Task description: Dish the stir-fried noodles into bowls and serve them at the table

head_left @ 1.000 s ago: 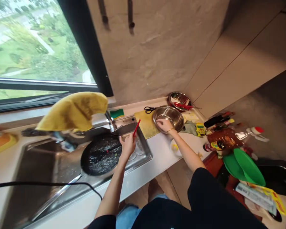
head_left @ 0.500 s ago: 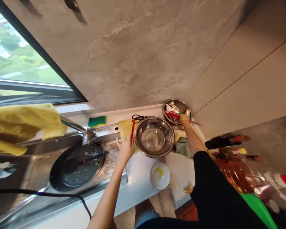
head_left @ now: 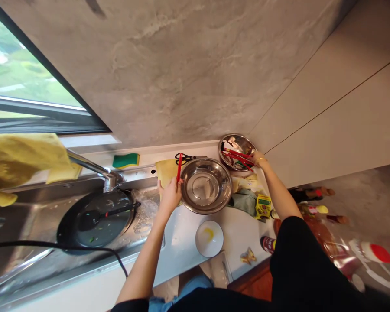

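At the back edge of the counter (head_left: 178, 236), near the corner where the wall meets the cabinet, a steel bowl (head_left: 224, 159) holds several red sticks (head_left: 235, 153) among other small utensils. The right hand (head_left: 256, 158) is at this bowl's right rim, its fingers by the ends of the sticks; they look too small and crowded there to tell whether they are clamped on anything. The left hand (head_left: 170, 195) is closed around a red stick (head_left: 180, 167), or a pair held as one, pointing up just beside the left rim of a larger steel bowl (head_left: 196, 201) at mid-counter. Behind that bowl a pair of scissors (head_left: 183, 158) lies partly over a yellow cloth (head_left: 165, 173), close to the sink's right edge. The sticks in the far bowl cross one another, so pulling one sharply could drag out its neighbours or tip the bowl towards the fingers. The white bowl (head_left: 211, 249), with a smear of yellow inside, sits right by the counter's front edge, where a stray elbow or a lean of the body could push it off. A dark bottle (head_left: 267, 244) stands close to the right sleeve (head_left: 289, 247), and a hasty swing of that arm might topple it.
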`<state>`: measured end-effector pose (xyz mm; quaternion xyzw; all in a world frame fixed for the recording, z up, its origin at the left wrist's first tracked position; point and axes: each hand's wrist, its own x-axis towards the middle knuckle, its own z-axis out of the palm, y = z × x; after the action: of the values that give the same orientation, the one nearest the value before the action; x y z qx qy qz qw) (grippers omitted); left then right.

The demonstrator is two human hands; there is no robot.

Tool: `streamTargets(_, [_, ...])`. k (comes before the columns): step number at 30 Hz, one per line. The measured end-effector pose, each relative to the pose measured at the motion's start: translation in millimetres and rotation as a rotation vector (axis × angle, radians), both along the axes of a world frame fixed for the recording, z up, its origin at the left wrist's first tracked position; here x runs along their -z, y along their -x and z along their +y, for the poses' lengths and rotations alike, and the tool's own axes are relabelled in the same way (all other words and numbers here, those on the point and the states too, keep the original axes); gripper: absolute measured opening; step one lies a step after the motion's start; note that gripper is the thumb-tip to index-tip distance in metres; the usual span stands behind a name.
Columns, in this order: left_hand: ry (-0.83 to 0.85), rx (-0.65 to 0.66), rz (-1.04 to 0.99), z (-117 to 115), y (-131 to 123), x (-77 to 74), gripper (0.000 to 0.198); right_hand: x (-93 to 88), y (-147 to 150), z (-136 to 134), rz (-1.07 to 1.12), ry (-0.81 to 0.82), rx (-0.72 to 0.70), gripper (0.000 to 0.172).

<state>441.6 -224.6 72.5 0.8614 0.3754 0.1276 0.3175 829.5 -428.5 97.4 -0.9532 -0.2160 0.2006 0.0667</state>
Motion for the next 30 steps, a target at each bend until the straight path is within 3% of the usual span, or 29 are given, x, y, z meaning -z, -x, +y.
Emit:
streamTargets(4, [0.147,0.036,-0.137,4,3,-0.6,0.020,-19.3,10,-20,0.225,-0.149,-0.011,0.024])
streamTargets(7, [0.251,0.048,-0.226,7,8,-4.3,0.024,-22.9,17,-23,0.394,-0.292,-0.034,0.031])
streamTargets(13, [0.234,0.007,-0.269,10,21,-6.7,0.025,0.1,13,6,0.036,0.075,0.012,0.036])
streamTargets(18, [0.199,-0.027,-0.260,10,35,-1.8,0.023,26.6,14,13,-0.062,0.221,0.078,0.049])
streamTargets(21, [0.195,-0.054,-0.242,11,42,0.6,0.024,31.4,16,11,-0.099,0.258,0.080,0.047])
streamTargets(26, [0.207,-0.059,-0.245,10,42,0.6,0.024,18.9,19,16,-0.041,0.259,-0.008,0.031])
streamTargets(30, [0.195,-0.042,-0.281,10,44,-2.0,0.025,-11.4,26,9,0.026,0.178,-0.100,0.038])
